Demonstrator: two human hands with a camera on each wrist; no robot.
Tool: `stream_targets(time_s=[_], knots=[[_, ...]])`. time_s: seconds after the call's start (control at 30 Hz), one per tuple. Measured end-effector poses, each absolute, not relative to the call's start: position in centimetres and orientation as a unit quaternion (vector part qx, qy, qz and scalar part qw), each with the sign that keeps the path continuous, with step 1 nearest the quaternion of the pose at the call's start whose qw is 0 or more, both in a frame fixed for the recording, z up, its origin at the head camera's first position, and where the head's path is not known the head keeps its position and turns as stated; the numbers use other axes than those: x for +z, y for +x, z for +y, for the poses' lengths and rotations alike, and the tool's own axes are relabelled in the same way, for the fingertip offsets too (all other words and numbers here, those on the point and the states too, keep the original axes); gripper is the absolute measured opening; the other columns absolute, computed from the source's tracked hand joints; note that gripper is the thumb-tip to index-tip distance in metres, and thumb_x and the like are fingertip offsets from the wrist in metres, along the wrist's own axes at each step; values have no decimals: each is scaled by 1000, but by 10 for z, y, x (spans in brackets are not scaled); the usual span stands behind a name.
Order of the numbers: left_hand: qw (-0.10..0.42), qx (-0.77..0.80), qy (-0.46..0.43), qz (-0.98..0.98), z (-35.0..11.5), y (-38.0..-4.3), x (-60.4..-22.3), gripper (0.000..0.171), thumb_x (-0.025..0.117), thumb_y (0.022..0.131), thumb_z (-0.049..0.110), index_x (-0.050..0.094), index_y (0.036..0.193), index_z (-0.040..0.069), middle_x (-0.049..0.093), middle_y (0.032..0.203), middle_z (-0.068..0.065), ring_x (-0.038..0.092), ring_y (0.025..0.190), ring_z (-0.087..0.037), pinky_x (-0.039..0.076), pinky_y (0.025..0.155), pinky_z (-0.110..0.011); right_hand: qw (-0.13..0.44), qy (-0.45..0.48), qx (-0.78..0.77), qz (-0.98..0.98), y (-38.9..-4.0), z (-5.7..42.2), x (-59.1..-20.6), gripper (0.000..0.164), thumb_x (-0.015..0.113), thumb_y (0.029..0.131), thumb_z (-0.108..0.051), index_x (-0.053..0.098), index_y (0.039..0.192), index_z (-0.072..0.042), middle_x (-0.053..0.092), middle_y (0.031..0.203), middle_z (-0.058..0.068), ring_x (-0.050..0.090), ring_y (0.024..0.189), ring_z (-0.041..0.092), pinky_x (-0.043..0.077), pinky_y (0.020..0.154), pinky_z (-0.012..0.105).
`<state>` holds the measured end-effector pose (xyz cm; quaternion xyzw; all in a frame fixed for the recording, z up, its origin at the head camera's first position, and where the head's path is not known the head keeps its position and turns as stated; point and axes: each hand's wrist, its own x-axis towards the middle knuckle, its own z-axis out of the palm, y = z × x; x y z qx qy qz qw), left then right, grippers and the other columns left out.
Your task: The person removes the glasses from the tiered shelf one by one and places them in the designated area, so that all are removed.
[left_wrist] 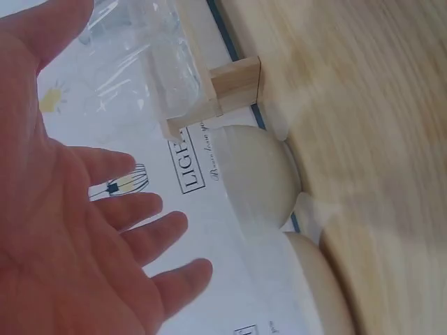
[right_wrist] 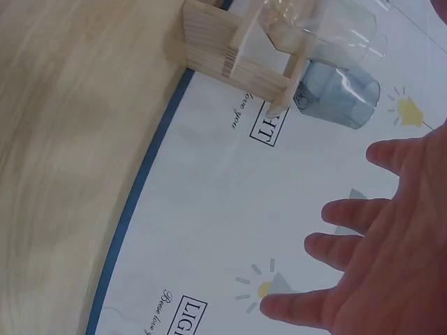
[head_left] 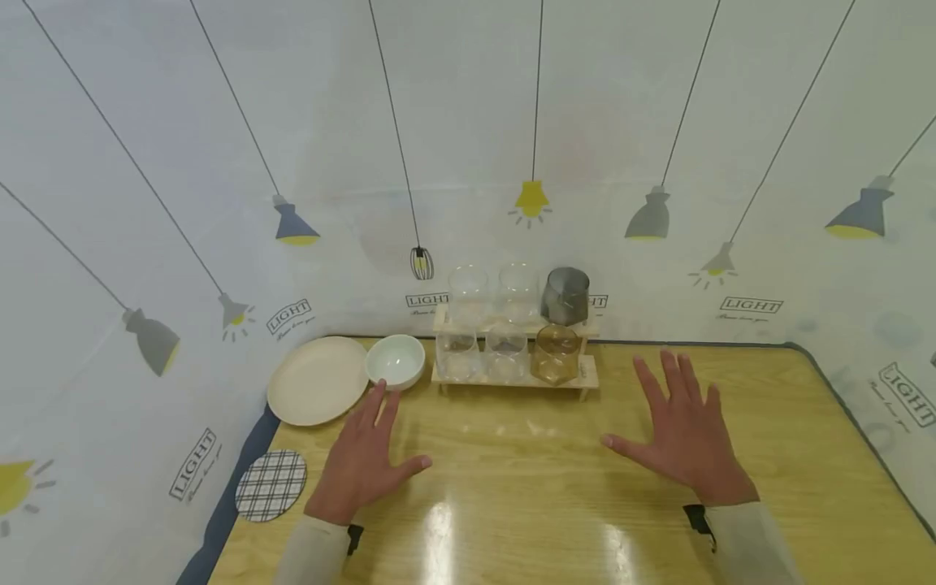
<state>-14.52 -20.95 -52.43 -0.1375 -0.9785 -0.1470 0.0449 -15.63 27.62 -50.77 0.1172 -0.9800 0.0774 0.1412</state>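
Both hands hover with fingers spread and hold nothing. The left hand (head_left: 364,459) is nearest a small white bowl (head_left: 396,363), its fingertips overlapping the bowl's near rim in the head view; whether they touch cannot be told. The right hand (head_left: 686,435) is to the right of a two-tier wooden rack (head_left: 585,375). Clear glasses (head_left: 506,353) stand on both tiers. At the right end, an amber glass (head_left: 556,356) is on the lower tier and a dark grey-blue glass (head_left: 566,296) on the upper; the latter also shows in the right wrist view.
A cream plate (head_left: 318,382) lies left of the bowl at the table's back left. Nearer the front is a round plaid coaster (head_left: 271,485). Behind the wooden table (head_left: 512,471) hangs a white cloth (head_left: 468,122) printed with lamps, which also runs along both sides.
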Motion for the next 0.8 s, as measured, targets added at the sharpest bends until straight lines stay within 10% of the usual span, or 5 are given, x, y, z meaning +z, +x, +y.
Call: stream_targets(time_s=[0.17, 0.47, 0.8], knots=[[79, -182, -143, -970, -207, -154, -530, 105, 75, 90, 65, 30, 166, 9, 30, 171, -21, 42, 150, -45, 56, 102, -61, 194, 142, 106, -965, -172, 274, -499, 124, 77, 75, -78, 25, 169, -15, 27, 169, 29, 31, 152, 54, 38, 103, 82], [78, -317, -142, -935, -201, -177, -544, 81, 77, 97, 41, 37, 162, 14, 41, 161, -15, 48, 146, -39, 49, 114, -61, 245, 169, 168, -940, -200, 257, -483, 105, 83, 82, -54, 36, 164, -7, 37, 163, 30, 44, 141, 54, 51, 94, 72], [61, -484, -95, -868, -184, -207, -564, 56, 72, 102, 22, 52, 152, 9, 59, 143, -18, 61, 132, -38, 59, 104, -50, 255, 169, 231, -923, -238, 237, -485, 73, 68, 101, -36, 40, 158, -1, 43, 158, 30, 54, 129, 51, 55, 82, 68]])
